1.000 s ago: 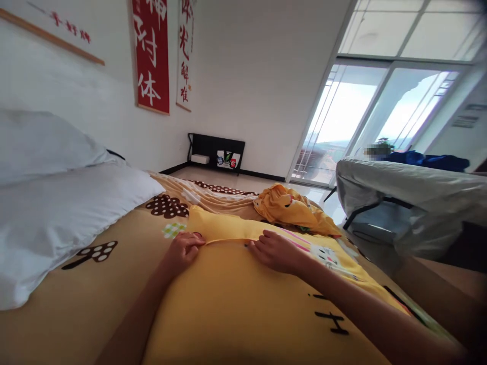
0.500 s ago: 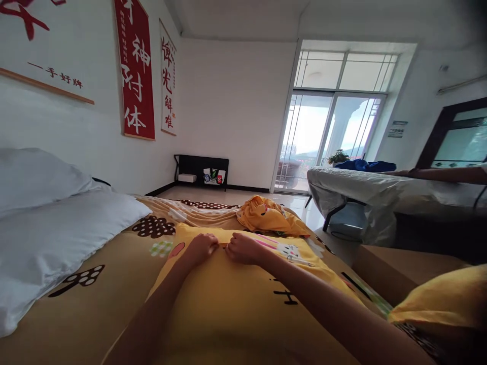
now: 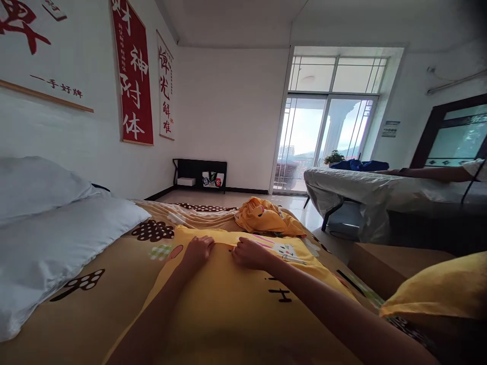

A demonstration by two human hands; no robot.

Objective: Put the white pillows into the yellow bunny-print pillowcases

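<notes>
A yellow pillowcase [image 3: 224,294] with a rabbit print and black letters lies across the bed in front of me. My left hand [image 3: 200,250] is closed on its cloth toward the far side, left of the middle. To the right, with a short gap between them, my right hand [image 3: 250,253] pinches the same cloth, fingers curled. Just beyond the pillowcase rests a crumpled piece of orange-yellow fabric [image 3: 268,218]. Whether a pillow is inside the pillowcase, I cannot tell.
White pillows [image 3: 72,243] lie along the left of the patterned bedsheet [image 3: 125,294]. A cardboard box [image 3: 395,263] and another yellow pillow [image 3: 441,289] are at right. Behind them stands a plastic-covered table [image 3: 342,182], with a person's arm [image 3: 426,174] over it.
My hands have moved slightly apart along the cloth, the left one to the left and the right one to the right. The view has shifted a little.
</notes>
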